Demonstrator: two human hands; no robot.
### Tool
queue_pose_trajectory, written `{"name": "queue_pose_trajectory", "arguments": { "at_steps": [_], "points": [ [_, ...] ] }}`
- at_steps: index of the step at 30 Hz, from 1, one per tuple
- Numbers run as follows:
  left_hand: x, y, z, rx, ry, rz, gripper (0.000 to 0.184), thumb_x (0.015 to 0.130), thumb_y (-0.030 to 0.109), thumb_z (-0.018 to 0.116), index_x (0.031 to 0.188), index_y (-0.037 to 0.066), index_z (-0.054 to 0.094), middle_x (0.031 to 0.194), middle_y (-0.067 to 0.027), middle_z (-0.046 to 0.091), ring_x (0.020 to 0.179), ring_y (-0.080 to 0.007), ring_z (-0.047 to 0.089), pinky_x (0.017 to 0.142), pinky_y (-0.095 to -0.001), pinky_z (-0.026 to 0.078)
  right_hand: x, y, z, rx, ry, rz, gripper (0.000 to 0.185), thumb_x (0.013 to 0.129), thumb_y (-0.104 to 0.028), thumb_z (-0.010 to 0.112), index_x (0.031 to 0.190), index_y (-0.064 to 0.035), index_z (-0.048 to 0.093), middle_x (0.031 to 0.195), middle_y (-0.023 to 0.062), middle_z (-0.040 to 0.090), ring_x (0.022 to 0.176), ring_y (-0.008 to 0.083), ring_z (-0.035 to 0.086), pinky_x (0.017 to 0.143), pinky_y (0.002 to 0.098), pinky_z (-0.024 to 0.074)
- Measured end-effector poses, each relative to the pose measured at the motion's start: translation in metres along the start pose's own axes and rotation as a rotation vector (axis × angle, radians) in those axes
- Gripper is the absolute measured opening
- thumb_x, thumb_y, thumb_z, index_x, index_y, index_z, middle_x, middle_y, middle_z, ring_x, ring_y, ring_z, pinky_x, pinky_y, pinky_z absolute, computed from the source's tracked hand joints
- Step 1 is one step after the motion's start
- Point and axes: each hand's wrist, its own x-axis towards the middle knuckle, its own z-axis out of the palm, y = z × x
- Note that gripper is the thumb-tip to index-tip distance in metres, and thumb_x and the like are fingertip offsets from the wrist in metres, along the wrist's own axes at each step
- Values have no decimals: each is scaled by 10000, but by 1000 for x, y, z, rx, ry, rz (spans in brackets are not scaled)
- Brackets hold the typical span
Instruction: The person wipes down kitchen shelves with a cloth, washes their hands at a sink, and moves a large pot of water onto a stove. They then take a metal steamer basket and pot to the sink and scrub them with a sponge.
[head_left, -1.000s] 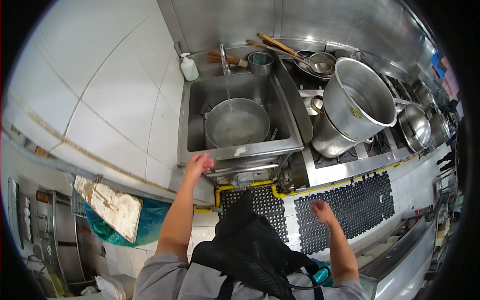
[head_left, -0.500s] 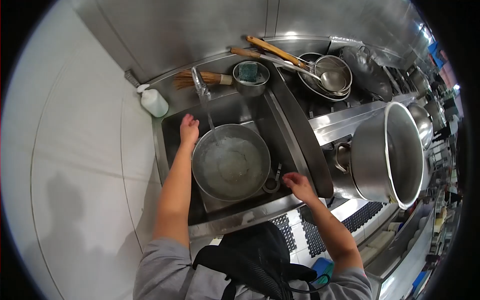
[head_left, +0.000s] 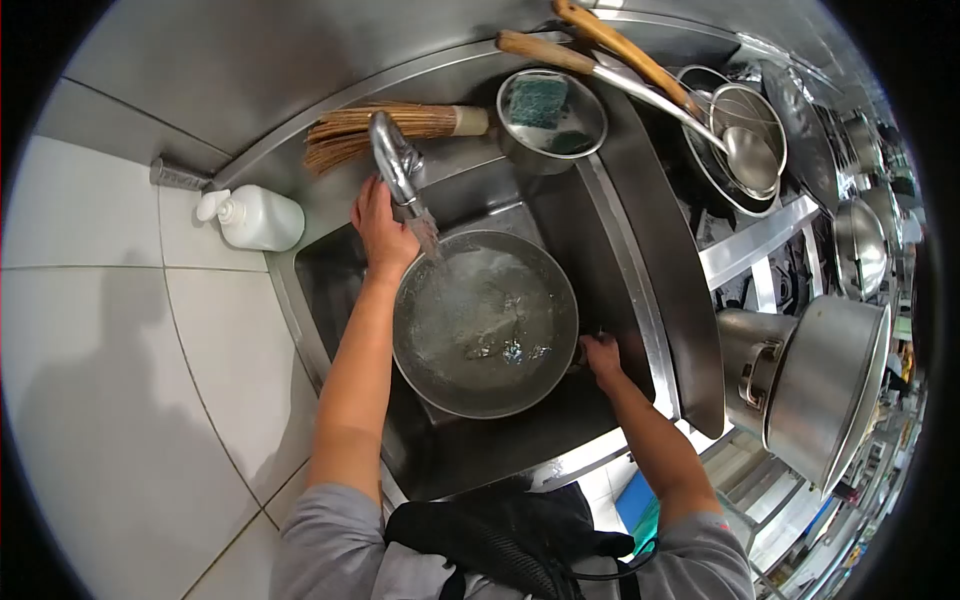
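A round metal pan [head_left: 432, 383] sits in the sink [head_left: 440, 440], holding cloudy, rippling water. Water runs from the faucet [head_left: 394, 165] into its upper left side. My left hand [head_left: 385, 232] is right beside the faucet spout, fingers stretched upward; whether it touches the spout is unclear. At the pan's right side my right hand [head_left: 601, 356] is closed around the short pan handle [head_left: 577, 360], most of which the fingers hide.
Behind the sink lie a bamboo brush [head_left: 375, 125] and a metal pot [head_left: 550, 150] holding a green scouring pad [head_left: 537, 103]. A white pump bottle [head_left: 262, 218] stands left. Right are a ladle [head_left: 750, 158], strainers and a large stockpot [head_left: 822, 375].
My left hand has moved up to the faucet. My right hand has gone from hovering open to gripping the pan handle. The view has shifted closer to the sink.
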Motion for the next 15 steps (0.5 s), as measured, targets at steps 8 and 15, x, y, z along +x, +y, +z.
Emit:
{"name": "queue_pose_trajectory", "arguments": {
  "at_steps": [8,15],
  "points": [
    [7,38,9,-387,48,-58,706,703,12,641,1383,83,464,1373,-119,491,1297,-329,423,1105,-496,254,-4,1,-9,86,-22,39,216,837,-226,649,916,-28,618,790,47,618,709,139,576,608,301,422],
    [-3,27,10,159,-82,228,614,744,86,618,1345,163,517,1438,-107,452,1328,-344,383,1079,-555,264,6,14,-7,200,-99,103,159,871,-215,633,925,-66,624,755,29,618,653,134,580,575,274,437]
  ]
}}
